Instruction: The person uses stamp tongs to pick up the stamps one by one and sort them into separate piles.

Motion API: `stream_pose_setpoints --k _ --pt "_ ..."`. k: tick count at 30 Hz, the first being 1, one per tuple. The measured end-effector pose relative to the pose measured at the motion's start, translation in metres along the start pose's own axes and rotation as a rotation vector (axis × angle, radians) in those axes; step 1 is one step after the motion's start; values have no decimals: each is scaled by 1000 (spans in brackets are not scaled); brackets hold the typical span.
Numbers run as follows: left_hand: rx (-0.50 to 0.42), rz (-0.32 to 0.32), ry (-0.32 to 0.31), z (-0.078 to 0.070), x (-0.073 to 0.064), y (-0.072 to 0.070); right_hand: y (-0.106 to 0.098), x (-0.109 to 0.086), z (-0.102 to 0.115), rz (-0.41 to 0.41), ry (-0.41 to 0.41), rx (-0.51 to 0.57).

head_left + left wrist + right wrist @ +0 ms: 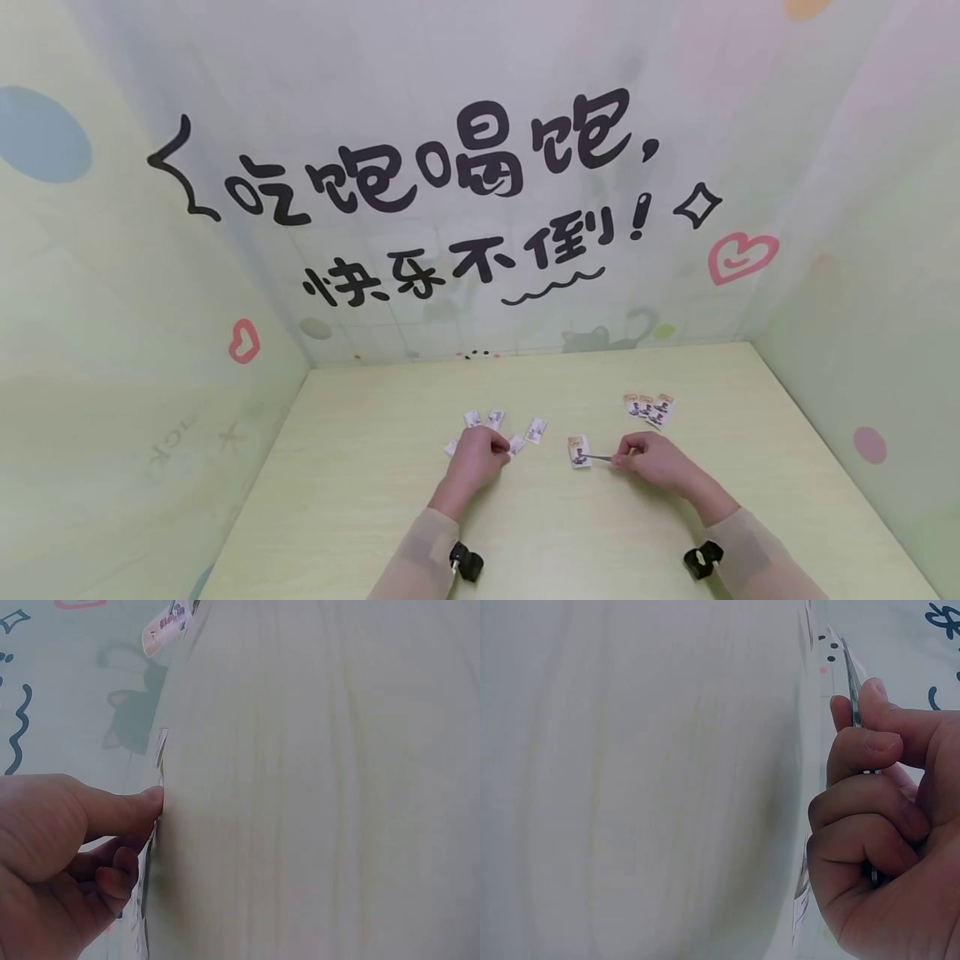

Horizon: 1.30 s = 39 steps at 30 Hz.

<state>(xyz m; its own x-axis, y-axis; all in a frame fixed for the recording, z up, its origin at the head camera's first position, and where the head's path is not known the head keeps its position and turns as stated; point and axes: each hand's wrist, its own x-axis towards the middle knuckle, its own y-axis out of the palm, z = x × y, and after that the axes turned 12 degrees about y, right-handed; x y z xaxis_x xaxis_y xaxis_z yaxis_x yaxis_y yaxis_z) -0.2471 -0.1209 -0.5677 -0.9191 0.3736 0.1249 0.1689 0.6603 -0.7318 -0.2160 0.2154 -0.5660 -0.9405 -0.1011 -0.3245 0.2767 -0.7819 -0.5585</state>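
Left of the right hand (660,461), curled around tweezers (601,457) likely for precision, an orange-topped card (576,442) lies at their tips. The left hand (475,458) pinches a pale card (517,444), perhaps to steady it.

I have a broad stretch of table (577,533) between the forearms, with room for a hand to come in low from the front; only the black wrist gadgets (468,565) jut into it. Further in, the tweezers (602,457) bridge the gap from the right hand (660,461) to the single card (575,442), barring a straight run there. Between that card and the pale cards (536,430) I see just a slim lane. The left hand (476,457) blocks my front approach to those. Beyond the right hand sits the card cluster (660,410); behind everything, a strip runs along the back wall (420,333).
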Motion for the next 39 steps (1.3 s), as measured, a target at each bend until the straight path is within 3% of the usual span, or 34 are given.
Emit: stream_pose_setpoints --k 25,39 --pt "-3 -13 9 -2 -3 3 -30 -6 -19 -63 51 16" --pt "-15 -25 -1 0 -4 1 -49 -3 -31 -128 158 43"
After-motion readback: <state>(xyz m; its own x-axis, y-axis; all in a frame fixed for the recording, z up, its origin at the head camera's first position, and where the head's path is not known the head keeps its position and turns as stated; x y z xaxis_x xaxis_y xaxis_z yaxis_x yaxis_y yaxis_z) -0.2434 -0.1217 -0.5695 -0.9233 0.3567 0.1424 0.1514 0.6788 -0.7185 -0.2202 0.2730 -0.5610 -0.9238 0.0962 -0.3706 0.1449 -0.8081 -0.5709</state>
